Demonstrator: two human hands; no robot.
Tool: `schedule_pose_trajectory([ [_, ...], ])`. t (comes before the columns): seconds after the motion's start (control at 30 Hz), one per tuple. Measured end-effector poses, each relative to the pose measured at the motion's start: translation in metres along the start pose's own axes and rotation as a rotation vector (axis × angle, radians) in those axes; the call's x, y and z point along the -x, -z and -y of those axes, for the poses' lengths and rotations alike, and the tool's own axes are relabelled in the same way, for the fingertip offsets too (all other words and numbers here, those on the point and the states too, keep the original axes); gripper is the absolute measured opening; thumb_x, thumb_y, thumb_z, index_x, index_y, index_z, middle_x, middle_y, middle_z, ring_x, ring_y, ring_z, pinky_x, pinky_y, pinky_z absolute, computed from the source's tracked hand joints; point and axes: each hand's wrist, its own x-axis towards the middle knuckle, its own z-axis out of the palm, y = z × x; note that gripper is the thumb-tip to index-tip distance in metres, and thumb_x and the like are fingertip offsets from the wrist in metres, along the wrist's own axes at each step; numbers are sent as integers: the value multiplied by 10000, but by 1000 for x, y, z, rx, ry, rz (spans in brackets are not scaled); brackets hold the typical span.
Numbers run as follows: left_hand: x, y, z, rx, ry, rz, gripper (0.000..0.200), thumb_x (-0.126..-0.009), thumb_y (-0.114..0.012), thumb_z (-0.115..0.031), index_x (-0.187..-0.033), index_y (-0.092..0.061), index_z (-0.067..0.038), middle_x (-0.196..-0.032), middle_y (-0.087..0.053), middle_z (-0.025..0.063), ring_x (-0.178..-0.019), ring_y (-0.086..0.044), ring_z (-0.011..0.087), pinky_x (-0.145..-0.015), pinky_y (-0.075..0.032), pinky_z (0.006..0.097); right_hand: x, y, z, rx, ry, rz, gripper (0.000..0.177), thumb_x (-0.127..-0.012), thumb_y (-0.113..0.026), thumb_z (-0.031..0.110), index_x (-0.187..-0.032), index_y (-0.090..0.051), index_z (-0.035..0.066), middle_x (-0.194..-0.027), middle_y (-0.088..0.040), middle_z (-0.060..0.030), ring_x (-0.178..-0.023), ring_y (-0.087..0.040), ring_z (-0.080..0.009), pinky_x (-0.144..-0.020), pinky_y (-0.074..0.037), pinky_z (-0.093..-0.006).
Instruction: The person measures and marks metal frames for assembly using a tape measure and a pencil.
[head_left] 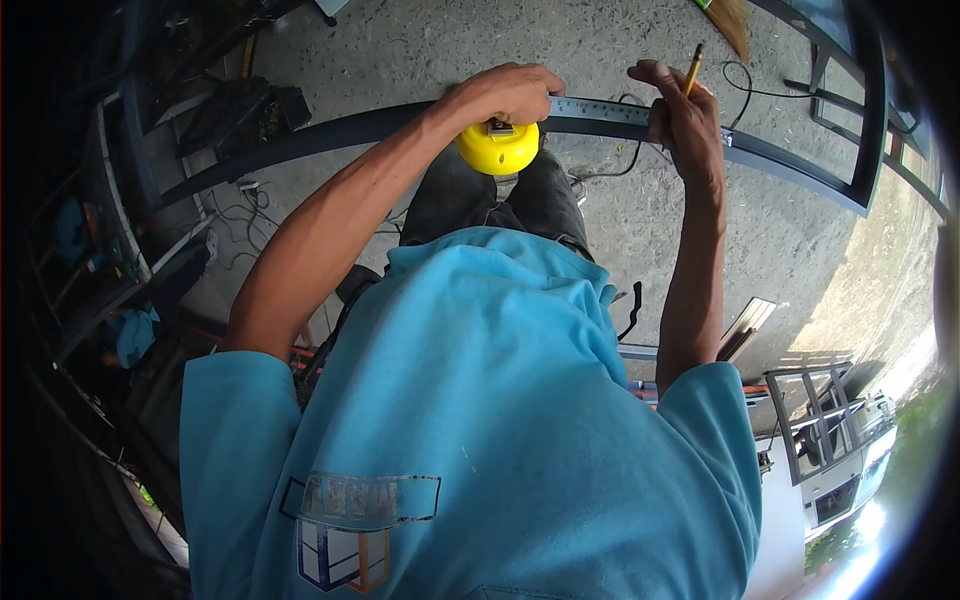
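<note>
My left hand [505, 95] is closed at the yellow tape measure [499, 152], over a long dark metal bar [330, 135]. The tape's marked blade [595, 110] is drawn out along the bar toward the right. A pencil [694, 68] points up from between the fingers of my right hand [688, 120], which is closed beside the far end of the visible blade. Where the blade's tip lies is hidden by this hand.
Below the bar is a rough concrete floor [400, 50] with black cables [615, 170]. Dark metal frames [865, 120] stand at the right, and a broom [728, 25] lies at the top. Cluttered gear [130, 335] fills the left side. A grey grille frame [822, 425] stands lower right.
</note>
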Motion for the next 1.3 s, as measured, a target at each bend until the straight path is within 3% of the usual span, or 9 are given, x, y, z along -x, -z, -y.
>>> schedule_pose_trajectory([
  [0.07,1,-2,2,11,0,-16,372,-729,-564,-98,-1096,-622,-110,-964,-640,138,-794,-609,245,-697,-458,366,7,-7,8,-567,137,-345,635,-904,-408,567,-916,-649,-21,-654,-590,-66,-529,-527,-114,-494,-418,-233],
  [0.1,0,-3,2,19,-5,-30,376,-729,-565,-101,-1101,-622,-114,-971,-640,138,-798,-609,247,-699,-456,369,10,-3,9,-596,124,-364,746,-897,-288,638,-882,-645,-18,-572,-544,-41,-535,-517,-112,-523,-401,-228],
  [0.2,0,-3,2,34,17,-28,386,-729,-566,-101,-1111,-619,-118,-982,-638,138,-811,-609,248,-707,-453,369,19,20,-11,-331,74,-197,762,-892,-263,654,-827,-643,-4,-535,-520,-31,-505,-489,-98,-486,-369,-229],
  [0.33,1,-2,1,53,4,-12,382,-729,-569,-104,-1108,-619,-111,-978,-638,140,-809,-608,250,-709,-452,369,22,2,-18,-358,104,-121,498,-881,-534,485,-773,-637,10,-538,-517,-27,-475,-445,-76,-456,-343,-225],
  [0.37,0,-2,1,51,14,-22,380,-730,-571,-106,-1107,-619,-110,-970,-639,141,-805,-608,251,-706,-452,368,24,3,-18,-366,100,-59,363,-842,-641,373,-803,-645,13,-576,-541,-29,-501,-461,-79,-468,-354,-223],
  [0.47,1,-2,1,33,24,-20,377,-734,-573,-111,-1108,-619,-113,-959,-641,143,-796,-610,251,-703,-453,366,24,-9,-24,-393,113,-90,327,-839,-646,344,-832,-654,17,-626,-564,-29,-542,-482,-84,-498,-372,-226],
  [0.63,0,-3,0,4,18,-18,395,-737,-574,-110,-1129,-614,-116,-967,-642,148,-801,-617,248,-711,-462,367,28,-22,-25,-352,152,-39,195,-749,-586,123,-876,-660,-6,-706,-609,-47,-628,-519,-101,-596,-431,-235],
  [1.07,5,-1,-2,-35,30,-25,434,-736,-583,-117,-1170,-595,-104,-1060,-625,154,-863,-622,262,-755,-468,375,26,-34,-29,-459,162,-172,156,-747,-603,117,-829,-666,1,-669,-616,-47,-567,-516,-77,-514,-388,-191],
  [1.3,7,1,-5,-24,55,7,432,-737,-589,-117,-1168,-597,-107,-1077,-616,148,-876,-615,257,-769,-461,375,29,-34,-27,-430,158,-157,152,-755,-601,125,-833,-667,12,-721,-634,-53,-632,-549,-104,-592,-446,-225],
])
